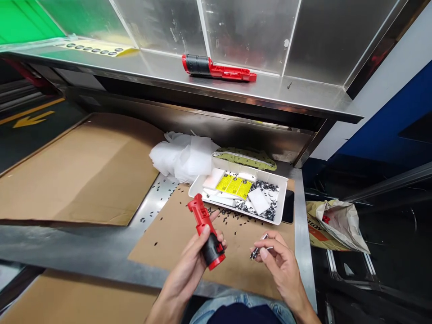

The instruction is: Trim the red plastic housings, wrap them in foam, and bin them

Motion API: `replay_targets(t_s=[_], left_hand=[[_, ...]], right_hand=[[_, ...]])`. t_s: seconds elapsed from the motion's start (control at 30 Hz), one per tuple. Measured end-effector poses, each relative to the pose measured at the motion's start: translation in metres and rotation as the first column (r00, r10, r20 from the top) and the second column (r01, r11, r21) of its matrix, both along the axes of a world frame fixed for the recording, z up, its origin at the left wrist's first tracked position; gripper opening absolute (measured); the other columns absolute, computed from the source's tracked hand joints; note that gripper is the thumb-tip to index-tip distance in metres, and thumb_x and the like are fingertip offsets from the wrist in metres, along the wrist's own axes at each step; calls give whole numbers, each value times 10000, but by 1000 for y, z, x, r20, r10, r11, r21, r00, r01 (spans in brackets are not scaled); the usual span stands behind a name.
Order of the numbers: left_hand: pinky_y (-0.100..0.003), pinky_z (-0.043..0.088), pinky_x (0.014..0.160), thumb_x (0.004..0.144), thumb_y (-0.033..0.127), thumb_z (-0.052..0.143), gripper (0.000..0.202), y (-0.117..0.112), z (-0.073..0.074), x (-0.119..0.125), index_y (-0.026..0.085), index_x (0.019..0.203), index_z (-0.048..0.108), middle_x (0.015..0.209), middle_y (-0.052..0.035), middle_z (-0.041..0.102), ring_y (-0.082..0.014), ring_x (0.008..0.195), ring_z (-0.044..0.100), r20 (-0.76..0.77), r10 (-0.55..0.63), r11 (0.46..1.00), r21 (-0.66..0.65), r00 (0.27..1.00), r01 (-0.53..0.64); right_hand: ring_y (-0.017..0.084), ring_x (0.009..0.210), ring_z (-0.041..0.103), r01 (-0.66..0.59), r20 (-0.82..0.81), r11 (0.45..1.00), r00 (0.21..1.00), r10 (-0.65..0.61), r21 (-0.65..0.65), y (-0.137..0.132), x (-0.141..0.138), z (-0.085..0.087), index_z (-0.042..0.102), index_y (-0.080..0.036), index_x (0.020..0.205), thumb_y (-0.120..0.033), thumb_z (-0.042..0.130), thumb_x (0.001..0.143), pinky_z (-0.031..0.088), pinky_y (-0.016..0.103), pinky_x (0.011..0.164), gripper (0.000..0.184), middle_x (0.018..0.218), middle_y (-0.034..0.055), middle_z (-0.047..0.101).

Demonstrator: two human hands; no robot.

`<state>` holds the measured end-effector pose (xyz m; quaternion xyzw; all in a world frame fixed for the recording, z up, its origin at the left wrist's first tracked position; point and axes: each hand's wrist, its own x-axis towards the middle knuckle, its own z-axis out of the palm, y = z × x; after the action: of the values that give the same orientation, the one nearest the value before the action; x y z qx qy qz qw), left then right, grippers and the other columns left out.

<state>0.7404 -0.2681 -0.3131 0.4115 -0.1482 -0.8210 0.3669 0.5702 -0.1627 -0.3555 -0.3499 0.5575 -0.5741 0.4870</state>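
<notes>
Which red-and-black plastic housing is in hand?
The near red-and-black plastic housing, in the left hand; the far one lies on the grey metal shelf.

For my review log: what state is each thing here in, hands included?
Left hand: closed around a red-and-black part, tilted
Right hand: pinching a small metal piece, details unclear
White tray: open, holding black bits and yellow labels
Phone: screen dark, partly hidden
Paper bag: mouth open
White sheets: heaped
Loose black bits: scattered
Second red-and-black part: lying lengthwise
</notes>
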Motion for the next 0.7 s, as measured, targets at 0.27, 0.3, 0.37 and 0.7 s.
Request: replay_targets(t_s=[0.27,0.3,0.37,0.7], left_hand=[[-406,540,883,866,335,622,592,33,19,-3,223,1414,427,1167,-129,700,-286,982,674,-83,-188,981,34,979,191],[-366,552,843,840,342,665,513,36,18,-6,229,1324,539,1145,-118,712,-256,920,689,-69,-175,984,33,982,177],[-287,558,770,773,394,737,380,41,16,-11,220,1108,689,965,-81,755,-192,793,694,-70,-120,992,32,990,122],[-399,525,938,592,445,857,363,58,28,-24,161,783,739,754,-63,724,-341,1072,652,-192,-48,971,222,980,91]], right_hand=[[188,934,680,216,-233,933,929,-288,-288,29,15,36,640,-311,1182,-331,579,919,603,273,755,271,1063,61,575],[185,921,696,266,-187,918,926,-328,-293,30,20,38,588,-323,1243,-325,574,925,608,284,766,319,1067,54,579],[194,934,703,304,-153,897,918,-366,-321,31,25,42,552,-321,1266,-321,588,919,612,300,773,350,1048,47,605],[199,784,739,251,-224,810,880,-418,-530,29,41,52,649,-265,1032,-323,680,856,619,301,712,188,822,29,761]])
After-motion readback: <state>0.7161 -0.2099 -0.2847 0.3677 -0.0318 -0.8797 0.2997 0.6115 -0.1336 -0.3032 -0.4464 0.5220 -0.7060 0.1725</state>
